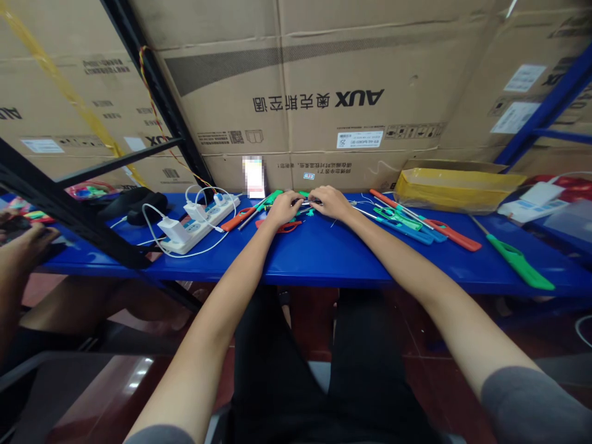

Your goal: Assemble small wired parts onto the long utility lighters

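Note:
Near the back of the blue table, my left hand point(283, 208) and my right hand point(329, 202) are close together, fingers curled in around small metal and green parts point(311, 211) too small to make out. Just below my left hand lies a red-orange lighter piece point(289, 227). An orange lighter point(238, 219) with a metal tube is to its left, beside a green one. Right of my right hand, several long lighters lie side by side, among them a blue one point(419, 232) and an orange-red one point(456, 235).
A white power strip point(203, 227) with chargers and looping cables sits left. A phone point(254, 177) leans on the large cardboard box point(314, 74). A green lighter point(520, 262) and a yellow-taped box point(456, 188) are right. Another person's hand point(32, 240) is far left, beyond a black post.

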`<state>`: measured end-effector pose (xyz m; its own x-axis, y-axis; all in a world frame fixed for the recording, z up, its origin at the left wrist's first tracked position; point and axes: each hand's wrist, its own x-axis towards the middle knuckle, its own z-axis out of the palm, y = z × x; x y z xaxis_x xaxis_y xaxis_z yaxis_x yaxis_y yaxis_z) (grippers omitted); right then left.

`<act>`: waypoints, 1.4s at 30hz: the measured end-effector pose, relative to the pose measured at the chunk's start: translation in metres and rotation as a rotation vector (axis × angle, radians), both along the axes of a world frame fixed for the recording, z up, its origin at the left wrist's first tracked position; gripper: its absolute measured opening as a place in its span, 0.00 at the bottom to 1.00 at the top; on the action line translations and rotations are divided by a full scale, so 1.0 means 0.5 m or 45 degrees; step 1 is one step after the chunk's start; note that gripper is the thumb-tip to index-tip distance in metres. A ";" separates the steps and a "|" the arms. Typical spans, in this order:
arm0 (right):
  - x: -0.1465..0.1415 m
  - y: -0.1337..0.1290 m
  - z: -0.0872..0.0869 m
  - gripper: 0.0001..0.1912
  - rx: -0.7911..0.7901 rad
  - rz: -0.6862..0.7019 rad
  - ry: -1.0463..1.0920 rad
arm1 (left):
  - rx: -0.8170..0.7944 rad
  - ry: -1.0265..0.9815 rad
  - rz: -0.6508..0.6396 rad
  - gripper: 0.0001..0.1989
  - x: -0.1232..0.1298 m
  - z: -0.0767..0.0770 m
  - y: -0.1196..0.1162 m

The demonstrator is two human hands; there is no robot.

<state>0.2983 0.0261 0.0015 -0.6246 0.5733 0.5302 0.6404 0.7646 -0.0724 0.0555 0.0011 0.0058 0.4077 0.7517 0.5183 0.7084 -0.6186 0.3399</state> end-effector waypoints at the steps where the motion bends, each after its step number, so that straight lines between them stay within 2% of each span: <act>1: 0.000 0.000 0.000 0.10 0.000 0.002 0.002 | 0.002 0.000 0.002 0.16 -0.001 -0.001 0.001; 10: -0.003 0.004 -0.003 0.10 -0.014 0.010 -0.012 | 0.022 0.005 0.026 0.16 -0.001 -0.007 0.006; 25: -0.001 -0.001 0.004 0.12 -0.118 0.016 0.039 | -0.043 -0.152 0.091 0.10 -0.001 -0.003 0.002; 42: 0.007 0.012 0.004 0.13 -0.115 -0.022 0.088 | -0.042 -0.187 0.121 0.11 -0.007 0.000 0.003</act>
